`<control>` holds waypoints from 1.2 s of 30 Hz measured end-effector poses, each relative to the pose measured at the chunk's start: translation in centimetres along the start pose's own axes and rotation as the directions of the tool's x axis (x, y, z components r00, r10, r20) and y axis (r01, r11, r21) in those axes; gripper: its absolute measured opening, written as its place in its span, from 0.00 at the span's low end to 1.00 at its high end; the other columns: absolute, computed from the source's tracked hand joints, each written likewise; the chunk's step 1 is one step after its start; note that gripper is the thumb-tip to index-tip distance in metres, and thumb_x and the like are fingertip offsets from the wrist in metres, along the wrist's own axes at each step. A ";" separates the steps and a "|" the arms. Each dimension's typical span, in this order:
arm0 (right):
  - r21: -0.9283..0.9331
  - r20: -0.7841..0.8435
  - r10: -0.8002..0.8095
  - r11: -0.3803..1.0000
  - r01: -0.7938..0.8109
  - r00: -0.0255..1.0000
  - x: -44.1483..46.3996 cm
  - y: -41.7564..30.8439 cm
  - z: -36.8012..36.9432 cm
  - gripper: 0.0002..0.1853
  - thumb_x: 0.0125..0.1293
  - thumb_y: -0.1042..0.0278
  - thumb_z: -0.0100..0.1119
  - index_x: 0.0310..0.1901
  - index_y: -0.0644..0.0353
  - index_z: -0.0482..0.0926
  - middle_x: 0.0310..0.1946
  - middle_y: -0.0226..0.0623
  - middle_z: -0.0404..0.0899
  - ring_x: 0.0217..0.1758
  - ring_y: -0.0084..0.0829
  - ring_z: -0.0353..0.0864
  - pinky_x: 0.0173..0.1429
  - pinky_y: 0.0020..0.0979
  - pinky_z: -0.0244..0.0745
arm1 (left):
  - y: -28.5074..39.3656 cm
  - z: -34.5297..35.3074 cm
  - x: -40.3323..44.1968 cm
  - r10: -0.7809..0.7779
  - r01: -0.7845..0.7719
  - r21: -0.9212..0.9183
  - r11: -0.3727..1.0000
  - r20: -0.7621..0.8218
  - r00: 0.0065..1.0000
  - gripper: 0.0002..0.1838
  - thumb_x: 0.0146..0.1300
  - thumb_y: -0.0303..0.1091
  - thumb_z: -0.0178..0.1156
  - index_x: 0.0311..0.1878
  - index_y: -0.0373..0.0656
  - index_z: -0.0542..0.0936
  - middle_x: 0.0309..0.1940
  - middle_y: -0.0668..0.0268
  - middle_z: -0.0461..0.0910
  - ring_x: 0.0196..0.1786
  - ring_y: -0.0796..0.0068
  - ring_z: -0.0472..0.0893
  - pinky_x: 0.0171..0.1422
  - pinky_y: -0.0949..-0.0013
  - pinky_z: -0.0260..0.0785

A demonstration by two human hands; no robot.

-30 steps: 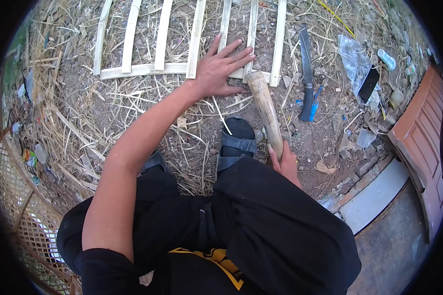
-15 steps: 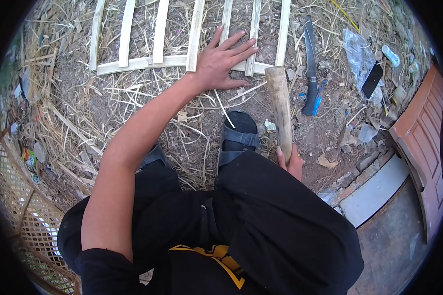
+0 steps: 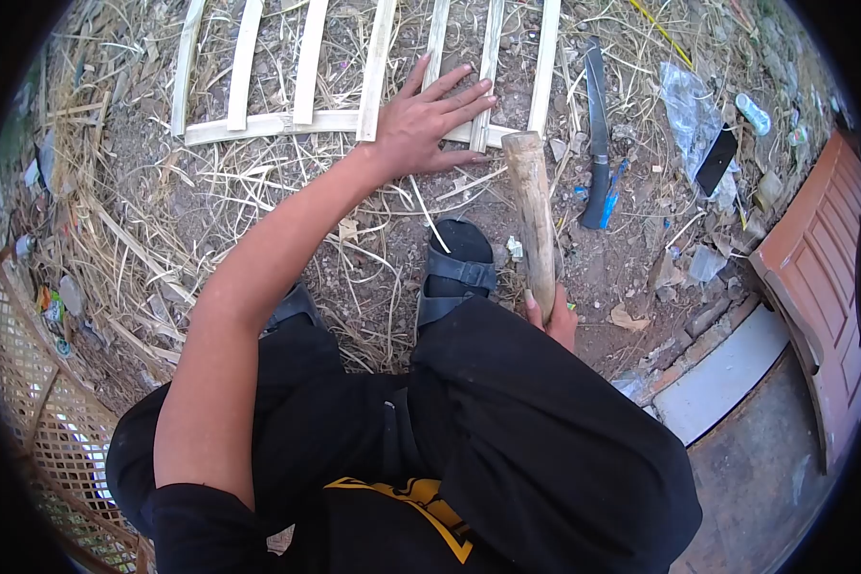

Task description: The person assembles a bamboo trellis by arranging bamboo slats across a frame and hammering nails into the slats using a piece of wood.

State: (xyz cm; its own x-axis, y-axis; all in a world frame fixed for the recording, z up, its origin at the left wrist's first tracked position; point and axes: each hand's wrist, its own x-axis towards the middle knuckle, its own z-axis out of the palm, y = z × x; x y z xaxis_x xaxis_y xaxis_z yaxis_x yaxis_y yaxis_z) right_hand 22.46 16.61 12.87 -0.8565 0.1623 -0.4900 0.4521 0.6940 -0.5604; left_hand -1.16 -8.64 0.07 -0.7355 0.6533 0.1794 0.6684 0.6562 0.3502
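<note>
Several pale bamboo strips (image 3: pixel 378 57) lie side by side on the ground, their near ends meeting a crosswise strip (image 3: pixel 330 121). My left hand (image 3: pixel 426 120) rests palm down over the crosswise strip and the strips beside it, fingers spread. A short thick wooden stick (image 3: pixel 531 206) is in my right hand (image 3: pixel 555 320), whose fingers wrap round its near end. The stick's far end is at the right end of the crosswise strip; whether they touch I cannot tell. Part of my right hand is hidden behind my knee.
To the right of the strips lies a large knife (image 3: pixel 598 134) with a dark handle. Beyond it are a clear plastic bag (image 3: pixel 689 105) and a black phone-like slab (image 3: pixel 716 161). A brown panel (image 3: pixel 823 258) leans at the right; woven lattice (image 3: pixel 33 402) stands at the left.
The whole view has shifted slightly. My left hand stays spread on the strips, and the stick remains in my right hand in nearly the same place.
</note>
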 end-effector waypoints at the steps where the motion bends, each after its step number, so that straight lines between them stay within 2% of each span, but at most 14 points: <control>1: 0.013 -0.012 -0.010 1.000 0.010 1.000 -0.3 -0.2 -0.2 0.21 0.73 0.56 0.61 0.53 0.67 0.72 0.28 0.59 0.82 0.32 0.61 0.85 0.35 0.49 0.77 | 0.3 0.0 -0.1 -0.004 0.004 0.009 1.000 -0.009 1.000 0.45 0.62 0.74 0.57 0.78 0.64 0.65 0.76 0.76 0.68 0.82 0.69 0.58 0.88 0.43 0.32; 5: 0.097 -0.078 -0.069 0.992 0.077 0.995 0.8 -0.1 0.6 0.20 0.73 0.57 0.62 0.53 0.66 0.72 0.28 0.58 0.82 0.32 0.59 0.86 0.35 0.47 0.77 | 0.3 -0.2 -0.2 -0.010 0.010 0.010 1.000 0.012 1.000 0.44 0.63 0.73 0.58 0.78 0.63 0.65 0.76 0.76 0.68 0.82 0.68 0.58 0.88 0.42 0.32; 7: -0.093 0.064 0.028 0.995 -0.022 0.998 2.1 0.0 1.0 0.19 0.73 0.58 0.62 0.54 0.66 0.72 0.27 0.55 0.82 0.32 0.56 0.87 0.35 0.44 0.78 | 0.1 0.3 -0.2 0.006 -0.005 0.016 1.000 -0.013 1.000 0.45 0.62 0.73 0.58 0.78 0.63 0.66 0.76 0.76 0.68 0.82 0.68 0.58 0.87 0.41 0.32; 11: -0.045 -0.023 -0.050 0.998 0.049 0.998 1.8 -1.5 0.1 0.19 0.73 0.58 0.61 0.53 0.66 0.72 0.26 0.54 0.81 0.31 0.56 0.87 0.34 0.45 0.78 | 0.1 -0.2 0.0 -0.046 0.047 -0.027 0.999 0.030 0.998 0.50 0.59 0.74 0.61 0.80 0.58 0.62 0.77 0.71 0.67 0.82 0.67 0.59 0.88 0.44 0.34; 13: 0.160 -0.216 -0.172 0.965 0.208 0.961 1.0 -1.4 0.0 0.20 0.73 0.56 0.61 0.52 0.66 0.72 0.26 0.57 0.81 0.31 0.58 0.86 0.33 0.47 0.77 | 0.1 -0.2 0.0 -0.085 0.087 -0.034 0.996 0.060 0.995 0.53 0.57 0.74 0.63 0.80 0.57 0.60 0.77 0.69 0.66 0.81 0.67 0.59 0.88 0.45 0.34; 15: 0.255 -0.211 -0.157 0.944 0.209 0.965 0.8 -0.3 1.1 0.19 0.73 0.57 0.61 0.50 0.67 0.71 0.26 0.58 0.81 0.30 0.58 0.86 0.32 0.47 0.76 | 0.1 0.0 -0.2 -0.064 0.063 -0.080 0.995 -0.009 0.998 0.59 0.52 0.76 0.65 0.81 0.53 0.58 0.77 0.65 0.65 0.81 0.67 0.60 0.89 0.48 0.35; 17: -0.170 0.001 -0.018 0.985 0.018 1.000 2.1 0.4 2.0 0.19 0.74 0.58 0.60 0.50 0.68 0.71 0.24 0.54 0.80 0.26 0.54 0.85 0.30 0.44 0.76 | 0.5 -0.1 -0.5 -0.065 0.065 -0.065 0.996 0.005 0.998 0.61 0.49 0.78 0.65 0.81 0.53 0.58 0.77 0.64 0.65 0.81 0.67 0.60 0.88 0.48 0.36; 19: -0.171 -0.046 -0.107 0.980 0.097 0.993 3.3 -0.6 1.7 0.18 0.74 0.59 0.60 0.50 0.68 0.71 0.23 0.52 0.79 0.25 0.53 0.84 0.29 0.43 0.75 | -0.3 -0.5 0.3 -0.087 0.088 -0.022 0.996 0.013 0.996 0.63 0.47 0.79 0.65 0.81 0.53 0.58 0.77 0.63 0.65 0.81 0.67 0.60 0.88 0.47 0.36; 21: 0.175 -0.120 0.069 0.984 -0.047 0.990 1.5 -2.2 1.1 0.19 0.73 0.60 0.61 0.52 0.69 0.71 0.23 0.53 0.79 0.27 0.54 0.85 0.30 0.43 0.76 | 0.3 -0.3 -0.2 -0.055 0.055 -0.026 0.998 -0.001 0.998 0.65 0.45 0.81 0.65 0.81 0.53 0.58 0.77 0.64 0.65 0.81 0.68 0.59 0.89 0.48 0.36; 23: 0.226 -0.133 0.087 0.973 -0.056 0.987 0.1 -2.3 0.7 0.20 0.72 0.61 0.63 0.55 0.69 0.71 0.26 0.53 0.81 0.30 0.55 0.86 0.33 0.42 0.77 | 0.4 -0.1 0.0 -0.080 0.080 -0.064 0.995 0.012 0.997 0.66 0.43 0.80 0.67 0.81 0.54 0.57 0.77 0.63 0.65 0.81 0.68 0.59 0.89 0.48 0.34; 25: 0.166 -0.274 -0.197 0.955 0.248 0.941 -1.1 -0.8 1.4 0.22 0.71 0.60 0.64 0.57 0.68 0.71 0.31 0.53 0.83 0.34 0.55 0.87 0.36 0.42 0.79 | 0.4 -0.1 -0.1 -0.083 0.084 -0.060 0.995 0.013 0.996 0.66 0.43 0.79 0.69 0.82 0.55 0.56 0.77 0.63 0.65 0.81 0.68 0.59 0.89 0.48 0.33; 29: -0.096 -0.115 -0.240 0.968 0.230 0.964 -1.6 -0.2 1.2 0.24 0.69 0.60 0.67 0.58 0.67 0.71 0.34 0.55 0.84 0.37 0.55 0.88 0.38 0.43 0.80 | 0.4 -0.3 -0.2 -0.088 0.091 -0.059 0.994 0.052 0.995 0.65 0.44 0.77 0.70 0.82 0.56 0.55 0.76 0.62 0.66 0.81 0.68 0.59 0.89 0.48 0.33; 31: -0.122 0.015 -0.055 0.991 0.057 0.998 -1.4 0.3 1.1 0.26 0.67 0.60 0.69 0.59 0.65 0.71 0.35 0.55 0.84 0.39 0.55 0.88 0.40 0.45 0.80 | 0.4 -0.4 0.0 -0.098 0.100 -0.024 0.995 0.072 0.993 0.65 0.45 0.76 0.70 0.82 0.56 0.54 0.76 0.63 0.66 0.81 0.69 0.59 0.89 0.48 0.33; 36: -0.083 -0.061 -0.314 0.948 0.308 0.948 -1.0 1.1 -0.4 0.24 0.68 0.59 0.68 0.57 0.64 0.72 0.34 0.57 0.83 0.37 0.58 0.87 0.39 0.47 0.80 | 0.3 -0.1 -0.2 -0.074 0.073 -0.100 0.992 -0.004 0.997 0.64 0.46 0.78 0.67 0.81 0.53 0.57 0.77 0.61 0.65 0.82 0.68 0.58 0.89 0.47 0.34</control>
State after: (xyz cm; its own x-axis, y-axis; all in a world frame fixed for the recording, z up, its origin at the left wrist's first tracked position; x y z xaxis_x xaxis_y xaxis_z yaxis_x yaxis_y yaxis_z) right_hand 23.71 17.45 13.05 -0.9687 -0.0208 -0.2474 0.1437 0.7656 -0.6270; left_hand -0.78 -8.64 0.26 -0.7831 0.6018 0.1568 0.5986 0.6610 0.4526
